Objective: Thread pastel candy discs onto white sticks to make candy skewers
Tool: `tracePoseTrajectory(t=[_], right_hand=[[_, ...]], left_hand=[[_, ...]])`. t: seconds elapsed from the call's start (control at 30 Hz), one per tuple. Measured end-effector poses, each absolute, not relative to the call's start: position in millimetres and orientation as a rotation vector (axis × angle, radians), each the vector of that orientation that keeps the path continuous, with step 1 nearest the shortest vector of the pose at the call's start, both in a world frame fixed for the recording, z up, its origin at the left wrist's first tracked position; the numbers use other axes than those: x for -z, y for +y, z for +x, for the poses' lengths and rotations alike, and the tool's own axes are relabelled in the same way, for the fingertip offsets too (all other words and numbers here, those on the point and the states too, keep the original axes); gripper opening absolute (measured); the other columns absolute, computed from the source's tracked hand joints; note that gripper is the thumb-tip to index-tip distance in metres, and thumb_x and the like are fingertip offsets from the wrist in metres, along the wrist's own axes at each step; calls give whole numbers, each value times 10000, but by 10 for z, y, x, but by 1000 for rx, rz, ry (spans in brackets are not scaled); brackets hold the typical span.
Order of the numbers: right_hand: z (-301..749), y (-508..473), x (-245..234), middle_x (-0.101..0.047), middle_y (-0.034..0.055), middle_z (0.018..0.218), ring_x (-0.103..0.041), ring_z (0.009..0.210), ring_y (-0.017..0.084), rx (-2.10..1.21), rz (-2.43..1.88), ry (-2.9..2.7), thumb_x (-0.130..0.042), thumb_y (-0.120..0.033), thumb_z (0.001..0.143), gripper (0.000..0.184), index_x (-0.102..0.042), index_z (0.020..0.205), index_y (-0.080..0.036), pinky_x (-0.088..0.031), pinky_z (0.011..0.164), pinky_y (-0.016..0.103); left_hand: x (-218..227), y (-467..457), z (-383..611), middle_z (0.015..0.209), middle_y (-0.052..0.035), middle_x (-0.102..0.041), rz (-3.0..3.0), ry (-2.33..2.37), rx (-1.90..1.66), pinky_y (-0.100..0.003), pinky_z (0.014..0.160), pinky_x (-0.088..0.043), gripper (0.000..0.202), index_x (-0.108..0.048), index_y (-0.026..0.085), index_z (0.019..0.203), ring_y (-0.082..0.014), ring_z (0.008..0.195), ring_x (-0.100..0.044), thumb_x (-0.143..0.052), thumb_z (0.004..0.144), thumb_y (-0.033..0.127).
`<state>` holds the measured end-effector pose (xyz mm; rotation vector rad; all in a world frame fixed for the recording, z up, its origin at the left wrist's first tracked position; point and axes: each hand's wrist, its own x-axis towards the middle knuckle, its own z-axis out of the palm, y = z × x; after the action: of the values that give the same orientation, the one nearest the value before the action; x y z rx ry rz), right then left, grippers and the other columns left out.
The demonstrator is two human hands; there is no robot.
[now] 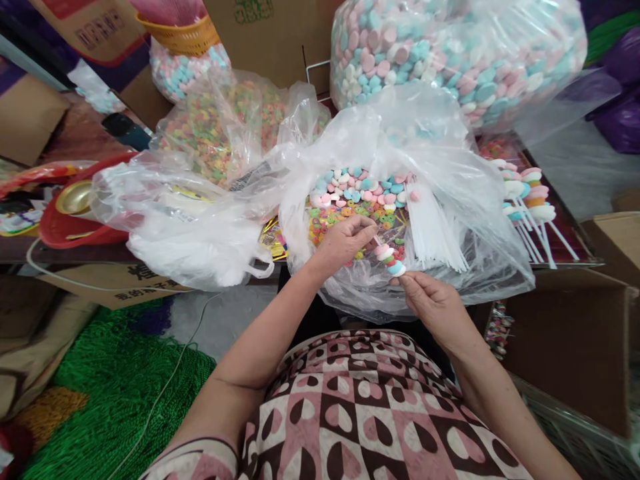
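Observation:
A candy skewer (389,258), with pink, white and blue marshmallows and gummy rings on a thin white stick, slants between my hands. My right hand (434,307) pinches its lower end by the blue and white pieces. At the upper end of the stick, the fingertips of my left hand (345,243) are pinched together; any small piece between them is hidden. Beneath and beyond my hands lie loose gummy rings (320,223) and a heap of marshmallows (363,185) on clear plastic. A bundle of white sticks (433,230) lies to the right.
Finished-looking skewers (535,200) lie at the table's right end. Behind stand a big bag of marshmallows (450,57) and a bag of gummy rings (230,127). White plastic bags (200,247) and a red basin (55,220) are on the left. An open cardboard box (565,340) stands at lower right.

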<state>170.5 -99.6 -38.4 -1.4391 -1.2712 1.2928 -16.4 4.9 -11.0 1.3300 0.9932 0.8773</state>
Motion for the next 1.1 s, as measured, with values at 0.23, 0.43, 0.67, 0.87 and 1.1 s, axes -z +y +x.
tracePoseTrajectory(t=[0.23,0.43,0.67,0.87,1.1], right_hand=[[1708,-957,326,-353,-78,463,-272,428,89,-1255,-1417,-999,-683,-613,834,431,-671,810,-183,-169,428,248],[1692,-998,334,-354,-76,456,-278,426,86,-1384,-1405,-1111,-694,-637,814,457,-671,787,-182,-159,425,241],[1710,-982,295,-359,-76,455,-271,417,86,-1251,-1394,-964,-693,-576,841,393,-653,775,-191,-155,422,247],[1799,-948,302,-368,-84,428,-246,384,78,-1178,-1374,-831,-716,-512,845,329,-633,761,-205,-143,395,243],[1882,-960,317,-356,-88,441,-240,383,71,-1145,-1365,-775,-714,-492,856,309,-661,796,-194,-132,391,243]], left_hand=[[145,78,-250,774,-5,-684,1328,1070,-970,-272,738,-510,260,-702,182,862,-117,739,-625,-673,876,441],[208,37,-196,741,-15,-661,1097,978,-985,-263,674,-487,290,-771,180,928,-108,694,-587,-686,859,449],[271,2,-193,848,-29,-712,1300,1109,-952,-270,721,-503,235,-738,183,1003,-126,752,-631,-611,920,363],[191,101,-121,945,-68,-699,2312,1369,-703,-375,917,-455,161,-747,185,925,-224,980,-618,-588,932,211],[301,218,65,909,-101,-683,2714,1333,-369,-455,911,-380,194,-747,190,828,-284,956,-604,-577,908,145]])
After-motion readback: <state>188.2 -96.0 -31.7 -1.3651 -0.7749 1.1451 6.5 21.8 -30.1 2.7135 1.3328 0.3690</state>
